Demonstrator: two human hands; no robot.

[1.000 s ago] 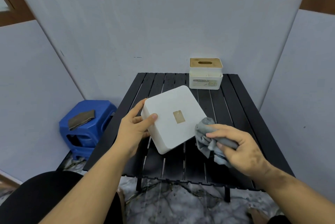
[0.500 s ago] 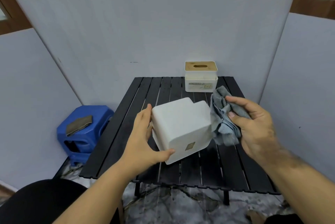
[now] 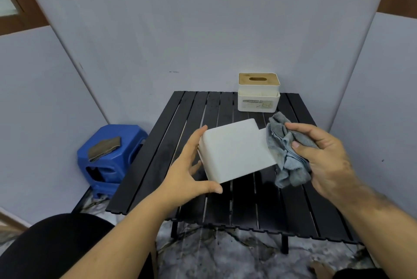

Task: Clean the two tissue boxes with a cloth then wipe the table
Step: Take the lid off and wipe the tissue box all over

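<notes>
A plain white tissue box (image 3: 235,150) is held tilted above the black slatted table (image 3: 158,166). My left hand (image 3: 191,170) grips its left end, fingers behind and thumb under the near edge. My right hand (image 3: 322,157) grips a crumpled grey-blue cloth (image 3: 285,157) that touches the box's right end. A second white tissue box (image 3: 258,94) with a wooden slotted lid stands at the table's far right edge.
A blue plastic stool (image 3: 108,157) with a brown cloth (image 3: 103,148) on it stands left of the table. Grey panels close in the back and both sides. Marble-patterned floor shows under the table's near edge.
The white box has been turned over in my left hand, so its small label no longer shows. My right hand with the cloth rose from the table to the box's right end.
</notes>
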